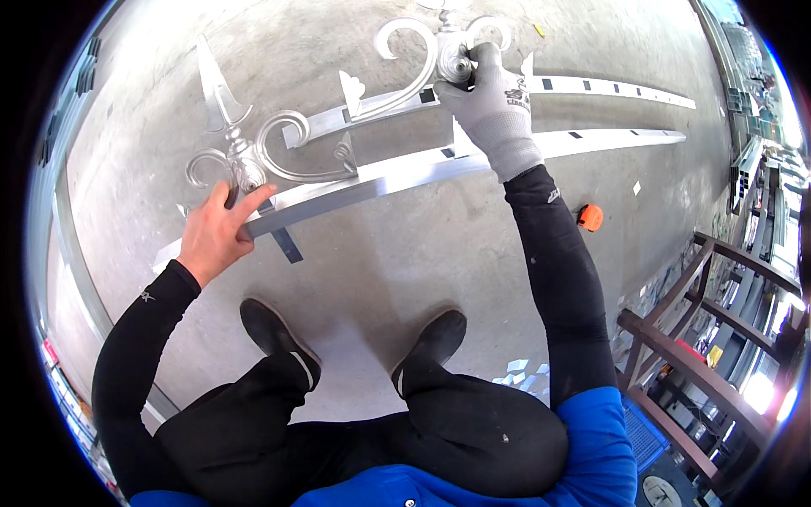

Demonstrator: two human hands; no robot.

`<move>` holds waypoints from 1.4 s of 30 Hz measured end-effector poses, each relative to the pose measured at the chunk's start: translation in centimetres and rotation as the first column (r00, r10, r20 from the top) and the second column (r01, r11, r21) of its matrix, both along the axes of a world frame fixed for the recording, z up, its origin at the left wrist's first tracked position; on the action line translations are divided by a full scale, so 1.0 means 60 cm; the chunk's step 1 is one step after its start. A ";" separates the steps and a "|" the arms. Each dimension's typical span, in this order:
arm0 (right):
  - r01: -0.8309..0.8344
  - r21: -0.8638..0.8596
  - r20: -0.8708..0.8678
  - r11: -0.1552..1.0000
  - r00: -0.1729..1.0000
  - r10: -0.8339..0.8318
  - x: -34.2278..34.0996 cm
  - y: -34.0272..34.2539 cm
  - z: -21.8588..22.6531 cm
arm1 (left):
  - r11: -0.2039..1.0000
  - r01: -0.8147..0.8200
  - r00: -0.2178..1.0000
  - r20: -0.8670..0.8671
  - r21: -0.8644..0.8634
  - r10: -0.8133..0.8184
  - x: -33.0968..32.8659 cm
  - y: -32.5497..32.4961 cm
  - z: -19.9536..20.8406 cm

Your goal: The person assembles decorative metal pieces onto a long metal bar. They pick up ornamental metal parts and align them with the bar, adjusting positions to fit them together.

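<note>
Fingers of the bare left hand (215, 234) spread against the left scrollwork (246, 162), grip unclear; those of the gloved right hand (492, 110) curl round the right scrollwork (449, 44). Both pieces, by metal rails (397, 179) on the floor (355, 270), look stiff and slick, best held centrally.

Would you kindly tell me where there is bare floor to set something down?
Bare floor shows between the shoes and the nearer bar. A narrow free strip separates it from the farther bar, right of the gloved right hand. Scroll ornaments crowd the space around that hand and the left hand.
</note>
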State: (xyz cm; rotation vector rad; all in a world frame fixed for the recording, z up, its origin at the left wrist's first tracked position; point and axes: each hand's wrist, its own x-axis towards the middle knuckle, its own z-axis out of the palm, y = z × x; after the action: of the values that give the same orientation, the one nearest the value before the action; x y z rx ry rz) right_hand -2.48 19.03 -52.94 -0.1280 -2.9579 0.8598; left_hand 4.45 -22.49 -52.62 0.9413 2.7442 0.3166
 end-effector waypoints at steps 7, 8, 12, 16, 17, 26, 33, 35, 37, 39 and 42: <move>0.021 -0.162 -0.033 0.987 0.999 -0.026 0.002 0.004 -0.030 | 1.000 -0.014 1.000 0.019 0.009 0.014 0.001 -0.003 -0.004; 0.010 -0.201 -0.064 0.980 0.998 -0.023 -0.001 -0.001 -0.030 | 1.000 -0.012 1.000 0.013 0.011 0.012 0.002 -0.004 -0.004; 0.045 -0.052 -0.066 0.998 0.997 -0.049 0.004 -0.003 -0.020 | 1.000 -0.002 1.000 -0.006 0.017 0.002 0.002 -0.004 -0.002; 0.025 -0.092 -0.082 0.995 0.996 -0.033 0.024 0.003 -0.052 | 0.999 -0.017 1.000 0.016 0.031 0.017 -0.001 -0.002 -0.001; 0.039 -0.061 -0.036 0.997 0.998 -0.042 0.040 -0.011 -0.031 | 1.000 -0.017 1.000 0.013 0.026 0.017 0.001 -0.004 0.000; 0.008 0.005 0.067 1.000 0.998 -0.008 0.043 -0.017 -0.028 | 0.999 -0.032 0.998 0.053 0.008 0.032 0.002 -0.007 0.003; -0.016 -0.117 0.002 0.993 1.000 0.016 0.041 0.000 -0.051 | 0.999 -0.036 0.996 0.089 0.031 0.033 0.000 -0.003 0.008; -0.015 -0.176 -0.026 0.984 1.000 0.011 0.042 -0.003 -0.055 | 0.998 -0.049 0.993 0.113 0.025 0.046 0.000 -0.004 0.006; 0.056 -0.349 0.021 0.935 0.998 -0.052 0.051 -0.012 -0.048 | 0.997 -0.075 0.984 0.159 -0.011 0.076 -0.001 -0.007 0.010; 0.090 -0.336 0.039 0.938 0.996 -0.081 0.053 -0.021 -0.043 | 0.998 -0.070 0.984 0.163 0.004 0.069 -0.003 -0.006 0.012; 0.084 -0.145 0.063 0.986 0.995 -0.076 0.047 -0.025 -0.042 | 0.998 -0.066 0.984 0.164 -0.011 0.067 -0.004 -0.010 0.004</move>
State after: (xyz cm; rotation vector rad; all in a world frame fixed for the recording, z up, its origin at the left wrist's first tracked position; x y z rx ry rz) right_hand 0.33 17.53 -55.44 -0.2808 -2.9151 1.0807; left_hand 4.22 -23.11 -52.37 0.7858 2.6280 0.3809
